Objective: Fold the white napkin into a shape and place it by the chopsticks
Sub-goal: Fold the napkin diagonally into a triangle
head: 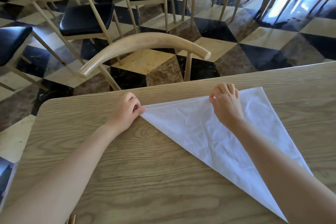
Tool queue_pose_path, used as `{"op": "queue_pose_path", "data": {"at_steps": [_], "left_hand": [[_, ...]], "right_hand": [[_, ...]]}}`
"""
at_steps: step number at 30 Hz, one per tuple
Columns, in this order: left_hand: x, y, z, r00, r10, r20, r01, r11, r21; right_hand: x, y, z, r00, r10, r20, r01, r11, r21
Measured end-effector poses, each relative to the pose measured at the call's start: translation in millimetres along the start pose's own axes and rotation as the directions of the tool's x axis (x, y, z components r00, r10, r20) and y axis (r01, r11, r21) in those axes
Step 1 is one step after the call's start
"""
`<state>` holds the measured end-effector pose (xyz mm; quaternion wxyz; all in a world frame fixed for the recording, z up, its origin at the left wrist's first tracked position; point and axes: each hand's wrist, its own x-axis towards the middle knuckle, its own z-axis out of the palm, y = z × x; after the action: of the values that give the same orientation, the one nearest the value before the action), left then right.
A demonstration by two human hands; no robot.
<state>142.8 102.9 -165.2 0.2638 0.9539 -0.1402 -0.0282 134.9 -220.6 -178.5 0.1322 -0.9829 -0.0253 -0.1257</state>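
Napkin (209, 132): white, folded to a triangle, flat on the table (127, 169), long fold along the far edge. Left hand (125, 111) pinching the left tip near the far left corner. Right hand (225, 102) pinching mid-fold. Chair (145, 45) just beyond the far edge.

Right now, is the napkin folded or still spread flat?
Folded: the napkin lies as a triangle on the table, two layered edges showing along its far side, left hand pinching one corner.
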Motion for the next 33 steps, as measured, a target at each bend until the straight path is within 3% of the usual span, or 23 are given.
{"op": "queue_pose_path", "data": {"at_steps": [5, 14, 22, 30, 33], "left_hand": [[4.2, 0.0, 1.1, 1.000, 0.010, 0.014, -0.012, 0.991, 0.135], [14.4, 4.9, -2.0, 0.996, -0.057, 0.068, 0.035, 0.955, 0.293], [19.7, 5.7, -6.5, 0.991, -0.063, 0.116, 0.028, 0.958, 0.284], [25.1, 9.3, -10.0, 0.995, -0.071, 0.065, 0.047, 0.948, 0.315], [15.2, 25.0, -1.5, 0.996, -0.027, -0.085, 0.053, 0.945, 0.322]], "right_hand": [[0.9, -0.5, 4.5, 0.999, 0.018, -0.028, -0.021, 0.997, -0.075], [0.5, -1.3, 6.0, 0.995, 0.084, -0.044, -0.086, 0.995, -0.050], [4.5, -1.6, 6.0, 0.991, 0.109, -0.076, -0.114, 0.991, -0.068], [-1.9, 0.4, -1.3, 0.995, 0.092, -0.025, -0.091, 0.995, 0.033], [-17.1, -15.3, -4.9, 1.000, -0.002, 0.012, 0.001, 0.996, 0.086]]}}
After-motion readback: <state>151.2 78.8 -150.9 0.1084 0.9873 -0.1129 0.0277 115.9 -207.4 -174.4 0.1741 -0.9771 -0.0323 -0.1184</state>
